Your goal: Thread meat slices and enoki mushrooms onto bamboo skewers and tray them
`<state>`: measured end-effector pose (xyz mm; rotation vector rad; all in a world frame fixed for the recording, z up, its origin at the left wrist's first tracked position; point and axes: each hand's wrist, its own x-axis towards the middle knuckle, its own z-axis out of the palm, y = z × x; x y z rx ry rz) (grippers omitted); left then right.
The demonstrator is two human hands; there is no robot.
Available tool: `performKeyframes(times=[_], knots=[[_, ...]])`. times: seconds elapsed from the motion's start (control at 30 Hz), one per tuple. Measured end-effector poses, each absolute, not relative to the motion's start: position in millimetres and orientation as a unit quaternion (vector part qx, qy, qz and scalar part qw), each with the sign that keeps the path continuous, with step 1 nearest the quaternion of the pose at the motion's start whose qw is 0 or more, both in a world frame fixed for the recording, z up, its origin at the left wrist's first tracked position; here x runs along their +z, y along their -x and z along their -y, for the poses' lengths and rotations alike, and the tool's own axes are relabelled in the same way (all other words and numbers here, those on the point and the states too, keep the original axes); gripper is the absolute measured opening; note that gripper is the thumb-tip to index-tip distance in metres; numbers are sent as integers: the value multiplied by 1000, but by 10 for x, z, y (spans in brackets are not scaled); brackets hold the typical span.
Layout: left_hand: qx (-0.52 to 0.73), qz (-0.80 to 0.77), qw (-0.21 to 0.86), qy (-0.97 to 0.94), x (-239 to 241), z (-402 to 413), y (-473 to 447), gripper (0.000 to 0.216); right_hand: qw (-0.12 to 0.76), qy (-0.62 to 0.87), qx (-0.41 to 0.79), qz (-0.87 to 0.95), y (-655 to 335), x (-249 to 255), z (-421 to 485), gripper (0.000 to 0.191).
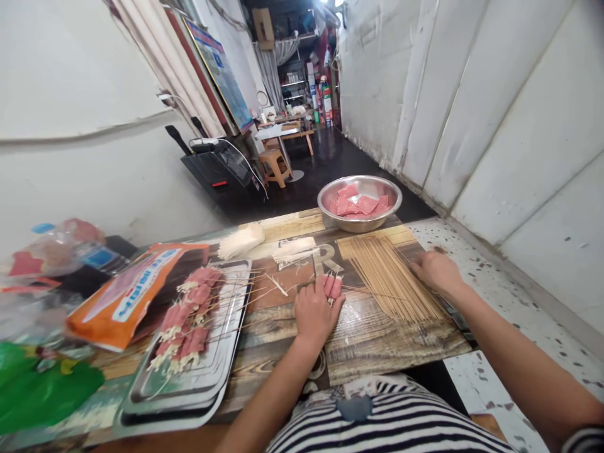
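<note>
My left hand (315,311) is closed round small pink meat rolls (333,286) with white enoki ends, holding them against the table. A thin bamboo skewer (372,292) runs from these rolls to the right, across the pile of skewers. At the right edge of that pile of bamboo skewers (394,277), my right hand (436,270) has its fingers curled together; what is between the fingertips is too small to make out. Finished meat-roll skewers (193,314) lie on a metal tray (231,352) to the left, their sticks pointing right.
A steel bowl (359,223) of pink meat slices stands at the table's far edge. Bunches of enoki (243,240) and loose enoki strands (295,249) lie at the back. An orange bag (127,296) and green plastic (47,387) crowd the left side.
</note>
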<state>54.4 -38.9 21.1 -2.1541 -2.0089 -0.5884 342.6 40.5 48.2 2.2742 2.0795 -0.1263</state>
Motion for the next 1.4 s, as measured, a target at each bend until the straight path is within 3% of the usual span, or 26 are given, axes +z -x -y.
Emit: performKeyframes(times=[0.3,0.43,0.6,0.7,0.8,0.97,1.4], knots=[[-278,620,45,732,92,395,-497,42,37,-721,6,-692,-3633,226,-608,32],[-306,620,47,721,51,384,-510,38,-67,-694,33,-716,-3595,425,-400,23],[-319,619,51,716,50,371,-527,39,-260,-583,-63,-767,-3215,600,256,20],[-329,608,60,721,68,369,-516,40,-296,-474,-131,-819,-3029,425,627,25],[-336,601,62,723,88,378,-503,41,-294,-418,-120,-851,-2975,146,849,28],[-318,600,44,733,100,396,-499,31,-251,-445,-65,-857,-3008,-136,959,28],[-313,596,52,737,105,393,-517,23,-254,-439,-52,-861,-3025,-148,956,26]])
